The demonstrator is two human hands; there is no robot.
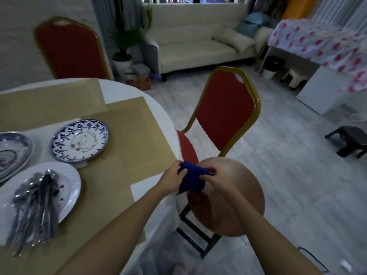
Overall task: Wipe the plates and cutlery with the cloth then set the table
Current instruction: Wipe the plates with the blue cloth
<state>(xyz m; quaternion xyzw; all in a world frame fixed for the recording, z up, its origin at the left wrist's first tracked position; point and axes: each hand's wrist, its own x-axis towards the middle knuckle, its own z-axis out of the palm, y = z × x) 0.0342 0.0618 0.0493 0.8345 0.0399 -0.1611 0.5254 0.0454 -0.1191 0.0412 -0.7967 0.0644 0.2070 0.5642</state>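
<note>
The main risk lies with the cloth [191, 179]: it is held in the air just past the counter [123, 90] edge, over a round stool [238, 195] and the floor, so if either pinch slips while it is bunched or refolded it would probably drop there and pick up dirt before touching any dish. A second risk waits on the counter. The cutlery [37, 199] lies in a loose heap on a white plate [76, 181] and spills over its near rim, so pulling one piece out, or lifting that plate, could send the rest sliding off. The patterned plate [80, 139] and the stack [12, 151] at the far left look steadier, though the stack is cut off by the frame edge. Both hands are closed on the cloth. The left hand [172, 179] grips its left side, with the fingers [181, 172] curled over the upper edge. The right hand [214, 176] pinches the right side between thumb and fingertips. The cloth sits crumpled between the two hands, most of it hanging below the fingers, touching neither counter nor stool as far as can be told. It is well apart from the plates and cutlery, which all lie to the left, and nothing is being wiped yet.
</note>
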